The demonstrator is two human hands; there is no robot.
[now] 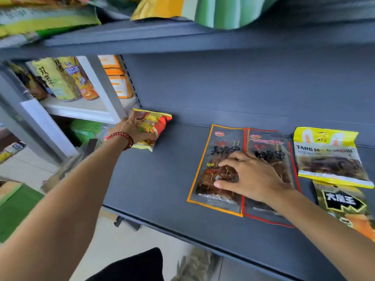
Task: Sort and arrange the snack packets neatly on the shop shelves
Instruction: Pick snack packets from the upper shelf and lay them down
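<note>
A view from above of a dark grey shop shelf [162,189], with both of a person's bare arms reaching in from the bottom of the frame.

The left hand [132,128] is at the left centre of the frame and wears a red bead bracelet [121,136] on the wrist. Its grip is closed around a red and yellow snack packet [156,122]: the thumb is raised along one edge and the fingers are curled over the other. This packet sits at the far left end of the shelf, close to the back wall.

The right hand [249,179] is right of centre. Its grip is released, and the spread, bent fingertips press down on two flat dark packets lying side by side and touching. The orange-edged packet [211,155] is on the left and the red-edged packet [269,147] on the right. The fingertips are on the orange-edged packet, while the palm covers part of the red-edged one.

Just to the right lies a yellow-topped packet [328,159] printed "TANG M". Below it, at the right edge of the frame, is a dark packet with a black arrow label [345,201].

Across the top of the frame, an upper shelf [182,35] holds green and yellow bags [213,11]. In the upper left, a white shelf unit [81,110] carries tall yellow packets [56,78].
</note>
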